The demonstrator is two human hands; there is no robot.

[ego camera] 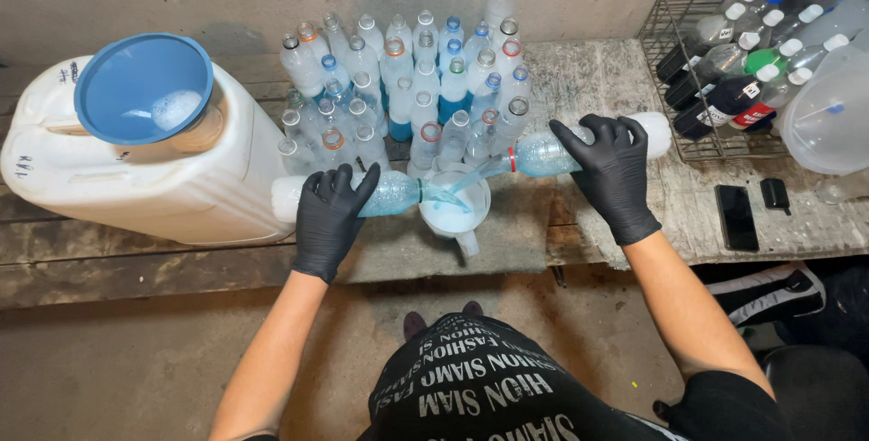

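Partly hidden: each clear plastic bottle's midsection sits under a gloved palm, and the mug's handle is only half seen at the bench's front edge. Faces out of frame; forearms cut off at bottom.

Left hand [330,219], black glove, wraps the left clear plastic bottle [394,194], fingers curled over its top. Bottle lies approx horizontal, long axis left-right, mouth pointing right into the white plastic mug [453,210], w/ bluish liquid running out. Right hand [614,174], also black-gloved, clamps the right clear plastic bottle [543,153], fingers spread across the barrel; its long axis runs left-right too, mouth tipped down-left toward the same mug, thin stream visible. Both bottle bases look frosted white.

Mug stands on the worn wooden bench [588,224], between the hands, just in front of a cluster of upright empty clear bottles [407,88]. White plastic jerrycan [136,178] w/ blue round funnel [140,88] at left, foam inside. Wire basket of capped bottles [724,70] at right; dark flat phone [736,216] nearby.
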